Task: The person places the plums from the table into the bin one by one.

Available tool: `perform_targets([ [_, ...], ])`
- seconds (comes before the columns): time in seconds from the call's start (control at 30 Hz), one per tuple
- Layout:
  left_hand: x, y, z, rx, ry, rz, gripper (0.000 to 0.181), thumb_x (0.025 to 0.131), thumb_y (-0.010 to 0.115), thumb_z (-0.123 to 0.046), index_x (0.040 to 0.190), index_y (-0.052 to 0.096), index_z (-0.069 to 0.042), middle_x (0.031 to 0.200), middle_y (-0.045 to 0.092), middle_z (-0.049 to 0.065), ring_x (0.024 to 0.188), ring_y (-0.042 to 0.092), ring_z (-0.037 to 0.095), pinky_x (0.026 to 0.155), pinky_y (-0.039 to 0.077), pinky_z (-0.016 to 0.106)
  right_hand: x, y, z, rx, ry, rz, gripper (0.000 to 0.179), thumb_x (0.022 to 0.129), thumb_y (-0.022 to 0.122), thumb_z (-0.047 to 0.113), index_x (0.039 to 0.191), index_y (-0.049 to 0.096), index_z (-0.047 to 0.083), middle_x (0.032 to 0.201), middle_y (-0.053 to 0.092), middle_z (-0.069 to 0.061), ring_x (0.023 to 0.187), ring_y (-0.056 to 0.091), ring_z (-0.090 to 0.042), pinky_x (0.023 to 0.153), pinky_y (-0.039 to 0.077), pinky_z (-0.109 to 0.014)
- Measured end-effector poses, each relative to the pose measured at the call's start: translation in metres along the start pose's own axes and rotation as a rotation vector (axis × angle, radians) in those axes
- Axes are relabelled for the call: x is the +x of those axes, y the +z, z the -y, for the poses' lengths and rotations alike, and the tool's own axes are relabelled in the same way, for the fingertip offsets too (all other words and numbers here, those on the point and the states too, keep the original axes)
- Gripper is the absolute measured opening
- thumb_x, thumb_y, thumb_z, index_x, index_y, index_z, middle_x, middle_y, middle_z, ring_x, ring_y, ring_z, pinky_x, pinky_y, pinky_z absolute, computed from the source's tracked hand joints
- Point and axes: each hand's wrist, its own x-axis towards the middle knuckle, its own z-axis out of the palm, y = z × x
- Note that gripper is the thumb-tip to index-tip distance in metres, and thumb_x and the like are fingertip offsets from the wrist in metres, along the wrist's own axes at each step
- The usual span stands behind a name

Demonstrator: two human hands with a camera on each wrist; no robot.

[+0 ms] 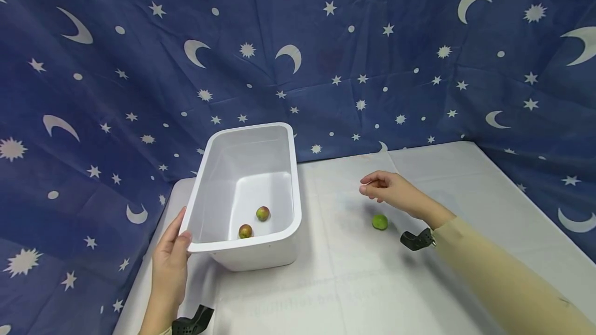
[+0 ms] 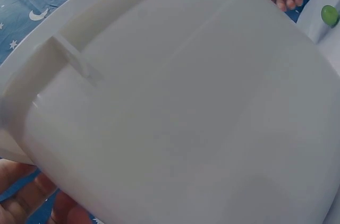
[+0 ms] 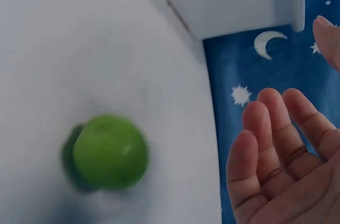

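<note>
A deep white plastic bin [image 1: 253, 257] stands on the left part of the table. My left hand [image 1: 169, 262] grips its near left corner, thumb over the rim and fingers along the outer wall. On the bin's floor lie two small red-green apples [image 1: 263, 213]. My right hand [image 1: 393, 190] hovers over the table to the right of the bin, fingers loosely bent, nothing in them. A small green apple [image 3: 110, 152] lies on the cloth just below and nearer me than that hand, apart from it.
A white cloth [image 1: 326, 293] covers the table. Behind it and at the left hangs a dark blue curtain [image 1: 326, 56] with white moons and stars. Each wrist carries a black device [image 1: 416, 239].
</note>
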Motion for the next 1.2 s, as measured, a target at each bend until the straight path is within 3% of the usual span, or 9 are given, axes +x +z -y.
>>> perform_targets([
  [0.13,0.000,0.001,0.001,-0.009,0.003,0.001,0.045,0.102,0.041,-0.006,0.146,0.044,-0.013,0.148,0.041,0.006,0.124,0.048,0.018,0.086,0.049,0.021,-0.007,-0.004,-0.012,-0.035,0.017,-0.009,0.058,0.086,0.072,0.045,0.126,0.056,0.006,0.108,0.062,-0.013,0.099,0.056,-0.039,0.086,0.047,-0.048],
  [0.4,0.000,0.001,0.000,0.008,0.002,0.001,0.045,0.102,0.043,-0.008,0.145,0.046,-0.017,0.147,0.042,0.007,0.122,0.049,0.018,0.085,0.049,0.020,-0.013,-0.011,-0.033,-0.184,0.107,-0.005,0.063,0.083,0.073,0.048,0.127,0.057,0.005,0.108,0.061,-0.007,0.096,0.059,-0.024,0.079,0.049,-0.038],
  [0.77,0.000,0.002,0.000,0.004,0.006,-0.001,0.045,0.101,0.042,-0.006,0.145,0.045,-0.014,0.147,0.043,0.008,0.120,0.051,0.018,0.085,0.049,0.021,-0.015,-0.010,-0.051,-0.164,0.185,0.156,0.060,0.081,0.078,0.039,0.125,0.056,0.005,0.112,0.059,-0.006,0.098,0.055,-0.021,0.080,0.048,-0.036],
  [1.2,0.000,0.001,-0.001,0.013,0.007,-0.008,0.045,0.101,0.042,-0.006,0.145,0.045,-0.013,0.147,0.043,0.007,0.123,0.049,0.019,0.086,0.049,0.020,-0.013,-0.005,-0.057,-0.172,0.173,0.191,0.045,0.077,0.083,0.029,0.110,0.061,0.008,0.099,0.057,-0.008,0.089,0.049,-0.023,0.076,0.040,-0.035],
])
